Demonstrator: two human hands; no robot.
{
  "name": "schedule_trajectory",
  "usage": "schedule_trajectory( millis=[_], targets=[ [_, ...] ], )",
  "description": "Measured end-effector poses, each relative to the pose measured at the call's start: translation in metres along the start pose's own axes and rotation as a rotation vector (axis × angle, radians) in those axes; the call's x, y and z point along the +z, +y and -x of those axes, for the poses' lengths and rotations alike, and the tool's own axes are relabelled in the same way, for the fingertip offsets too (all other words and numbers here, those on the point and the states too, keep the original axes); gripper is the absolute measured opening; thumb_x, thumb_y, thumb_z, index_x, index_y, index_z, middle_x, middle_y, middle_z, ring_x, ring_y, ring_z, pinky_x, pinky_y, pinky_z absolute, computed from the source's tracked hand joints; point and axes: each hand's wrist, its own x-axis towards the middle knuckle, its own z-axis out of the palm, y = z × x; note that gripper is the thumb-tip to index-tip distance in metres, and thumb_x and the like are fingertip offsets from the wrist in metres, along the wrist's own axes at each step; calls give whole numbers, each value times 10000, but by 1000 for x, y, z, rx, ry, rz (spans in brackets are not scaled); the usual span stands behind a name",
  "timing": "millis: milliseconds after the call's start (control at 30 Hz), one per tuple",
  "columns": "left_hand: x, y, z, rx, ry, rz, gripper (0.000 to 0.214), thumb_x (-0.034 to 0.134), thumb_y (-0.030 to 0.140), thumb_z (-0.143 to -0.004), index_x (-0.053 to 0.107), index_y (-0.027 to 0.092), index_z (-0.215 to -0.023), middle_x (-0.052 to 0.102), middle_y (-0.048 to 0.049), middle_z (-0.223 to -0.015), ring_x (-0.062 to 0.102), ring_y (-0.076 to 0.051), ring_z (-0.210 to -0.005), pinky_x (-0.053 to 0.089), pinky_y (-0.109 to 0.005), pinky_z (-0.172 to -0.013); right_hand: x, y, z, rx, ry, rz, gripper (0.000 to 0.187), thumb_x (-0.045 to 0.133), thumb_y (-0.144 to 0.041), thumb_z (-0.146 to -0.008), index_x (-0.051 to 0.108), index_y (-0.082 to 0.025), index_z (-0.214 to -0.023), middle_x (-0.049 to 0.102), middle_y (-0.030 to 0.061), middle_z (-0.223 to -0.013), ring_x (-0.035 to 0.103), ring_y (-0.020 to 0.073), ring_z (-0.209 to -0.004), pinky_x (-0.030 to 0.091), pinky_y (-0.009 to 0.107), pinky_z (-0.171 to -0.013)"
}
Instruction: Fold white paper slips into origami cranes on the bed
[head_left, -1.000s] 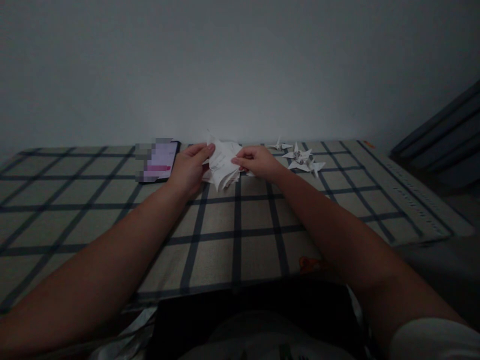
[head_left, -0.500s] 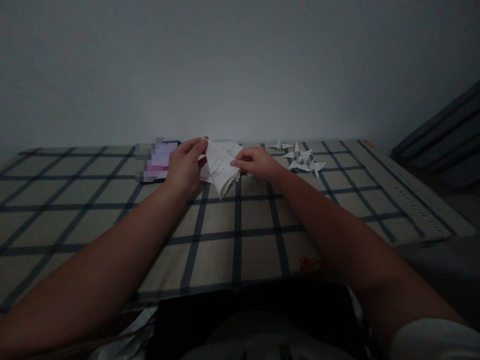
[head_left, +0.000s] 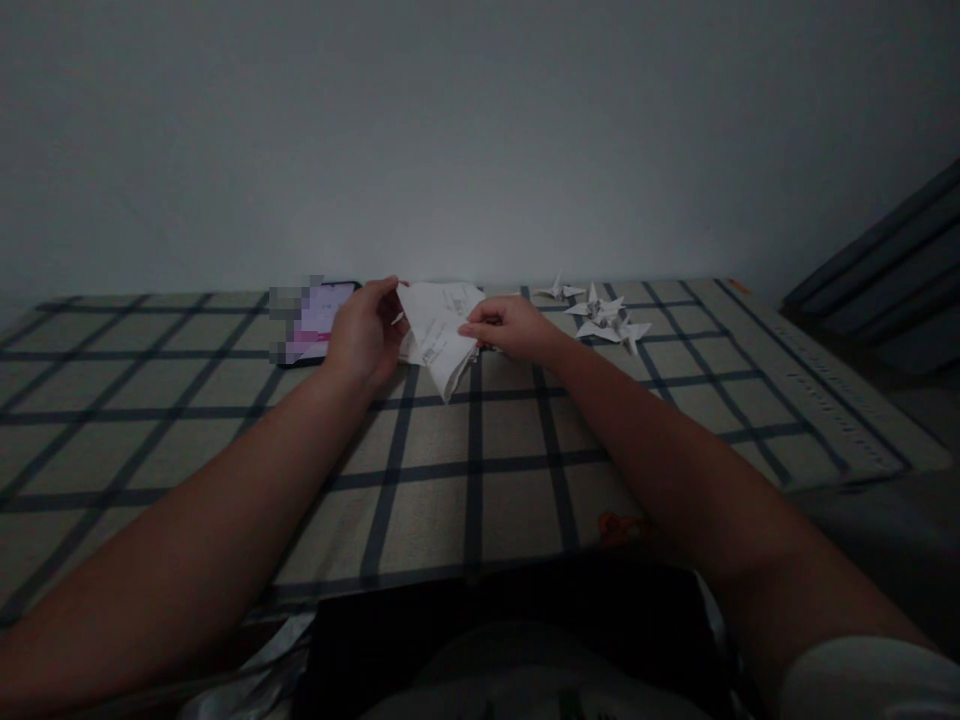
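A folded sheet of white paper [head_left: 439, 325] with printed marks is held up over the middle of the table, its lower tip pointing toward me. My right hand [head_left: 514, 325] pinches its right edge between thumb and fingers. On the other side, my left hand [head_left: 365, 330] has its fingers closed at the sheet's upper left corner; part of those fingers is hidden behind the paper. Underneath, more white paper [head_left: 409, 350] shows beside the left fingers, mostly covered.
Several folded paper cranes [head_left: 604, 318] lie to the right of my right hand. Left of my left hand rests a phone [head_left: 322, 315] with a lit screen. A checked cloth [head_left: 442, 495] covers the table, which meets a plain wall [head_left: 480, 140].
My left hand has shifted slightly left and its fingers have moved along the paper's upper left corner. The sheet has opened a little wider. My right hand is nearly still.
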Motion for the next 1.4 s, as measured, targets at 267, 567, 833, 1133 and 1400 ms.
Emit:
schedule_trajectory(
  millis=[267,567,833,1133,1400],
  targets=[
    [0,-3,1,14,-55,-205,338,713,541,-805,689,205,-827,724,-69,-863,691,-211,-861,524,-291,-672,1,4,-1,54,84,-61,231,697,-349,-866,640,-155,-754,601,-1,-647,528,111,-616,399,256,-600],
    [1,-3,18,-119,-252,-438,374,898,442,-623,678,149,-698,682,-42,-664,605,-150,-559,464,-265,-543,1,-3,-3,126,225,-230,238,677,-230,-900,580,-159,-694,541,-42,-602,484,72,-562,415,212,-578],
    [3,0,18,-221,-284,-398,308,861,352,-661,648,130,-681,687,-36,-684,628,-129,-572,490,-231,-544,2,-2,-4,145,271,-281,202,694,-240,-900,609,-158,-736,546,-43,-599,480,72,-562,427,203,-575],
    [-3,-2,17,-164,-341,-503,269,855,341,-659,708,117,-680,687,-42,-649,593,-121,-547,428,-228,-528,5,11,-7,124,162,-475,407,643,-523,-922,572,-179,-716,539,-25,-626,482,82,-543,404,216,-512],
    [-4,-6,15,-194,-387,-520,337,848,428,-701,712,120,-701,686,-48,-656,588,-117,-541,412,-222,-514,5,3,-2,138,206,-340,249,689,-313,-894,592,-154,-729,514,-48,-609,446,68,-528,370,204,-501]
  ],
)
